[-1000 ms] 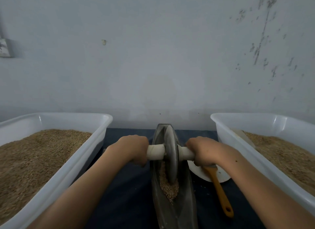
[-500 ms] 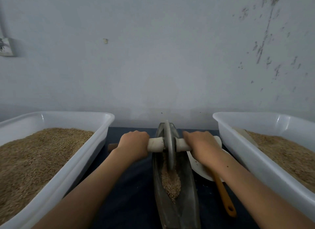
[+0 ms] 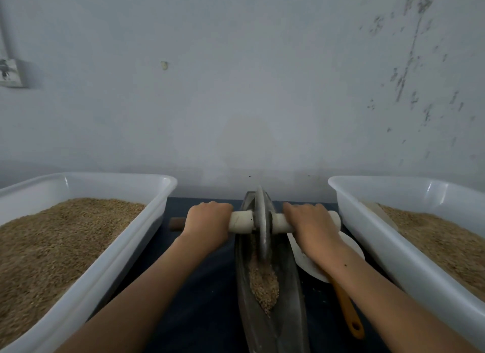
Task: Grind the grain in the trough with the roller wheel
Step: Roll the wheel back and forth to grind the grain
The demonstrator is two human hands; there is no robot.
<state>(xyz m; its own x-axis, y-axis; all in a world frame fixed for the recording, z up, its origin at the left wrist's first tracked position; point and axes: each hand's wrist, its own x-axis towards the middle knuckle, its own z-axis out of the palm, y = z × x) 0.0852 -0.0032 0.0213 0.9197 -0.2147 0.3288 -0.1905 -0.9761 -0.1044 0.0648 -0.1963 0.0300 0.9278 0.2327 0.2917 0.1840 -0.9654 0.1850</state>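
Grain (image 3: 263, 284) lay in a narrow heap along the bottom of the trough (image 3: 286, 300), a long dark boat-shaped vessel running from near to far on the dark table (image 3: 202, 295) between the two tubs. Most of the heap sat in the near half, just behind the wheel (image 3: 261, 221), which stood upright on its edge in the far part of the trough, close to the wall (image 3: 236, 90). A pale handle (image 3: 241, 221) ran crosswise through the wheel's hub. The left hand (image 3: 207, 221) gripped the handle left of the wheel, fingers curled over it, with a brown stub of the handle poking out past the knuckles. The right hand (image 3: 309, 224) gripped it on the right side, fingers wrapped over the top. Both forearms reached forward from the near edge.

A white left tub (image 3: 157, 192) held a deep bed of brownish grain; a white right tub (image 3: 349, 208) held more of it. Under the right forearm lay a white scoop (image 3: 307, 263) with an orange grip (image 3: 349, 316), between the trough and the right tub.
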